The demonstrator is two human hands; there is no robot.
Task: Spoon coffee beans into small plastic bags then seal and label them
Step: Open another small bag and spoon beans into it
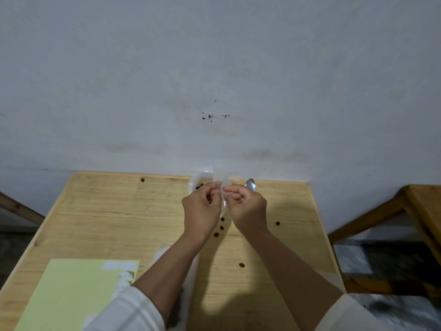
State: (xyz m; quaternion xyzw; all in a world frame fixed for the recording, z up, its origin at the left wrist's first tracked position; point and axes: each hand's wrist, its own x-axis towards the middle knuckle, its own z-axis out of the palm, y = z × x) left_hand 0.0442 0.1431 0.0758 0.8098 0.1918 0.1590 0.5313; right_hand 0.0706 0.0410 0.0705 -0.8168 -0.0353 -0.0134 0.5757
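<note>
Near left on the tabletop lay a pale green label sheet, flat and flimsy, with loose coffee beans scattered across the middle and right, small, hard and apt to roll. Beyond them the left hand and right hand were each closed in a pinch on the mouth of a small clear plastic bag held up between them at the far edge; it looked thin, limp, slippery and nearly weightless, best taken by its top edges. A metal spoon showed just behind the right hand, rigid; whether that hand gripped it could not be told.
</note>
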